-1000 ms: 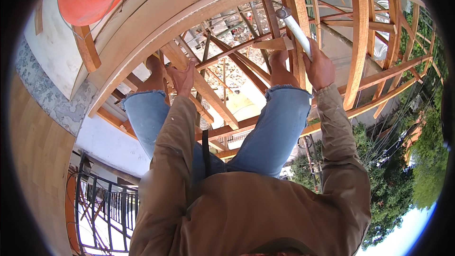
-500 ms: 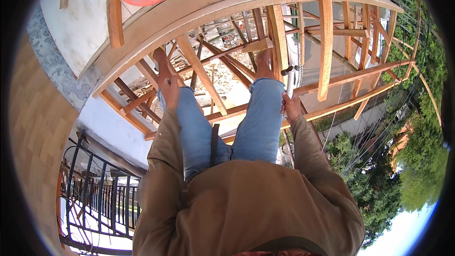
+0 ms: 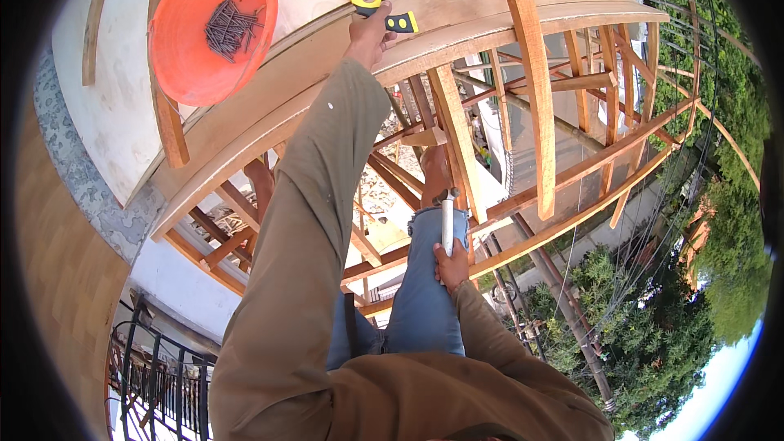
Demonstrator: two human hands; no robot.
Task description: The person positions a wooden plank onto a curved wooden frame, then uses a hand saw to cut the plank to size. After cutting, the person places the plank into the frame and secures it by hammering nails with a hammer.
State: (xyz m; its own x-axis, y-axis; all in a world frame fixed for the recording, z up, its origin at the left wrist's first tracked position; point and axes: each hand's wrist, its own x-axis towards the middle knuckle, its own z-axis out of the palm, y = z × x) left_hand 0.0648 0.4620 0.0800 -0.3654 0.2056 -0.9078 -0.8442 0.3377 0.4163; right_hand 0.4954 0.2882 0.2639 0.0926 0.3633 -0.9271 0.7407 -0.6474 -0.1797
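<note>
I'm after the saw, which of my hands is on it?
Your left hand, stretched up to the yellow-and-black saw handle. Your right hand holds a pale hammer handle at your knee.

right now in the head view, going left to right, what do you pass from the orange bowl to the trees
orange bowl of nails → left hand at the yellow-and-black saw handle → right hand holding a pale tube → long upright wooden beam → trees

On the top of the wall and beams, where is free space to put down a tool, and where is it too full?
Free: the pale slab left of the orange bowl, and the broad beam between the saw handle and the upright board. Crowded: around the bowl of nails and where the left hand meets the saw. Below the beams are only open gaps between rafters.
</note>
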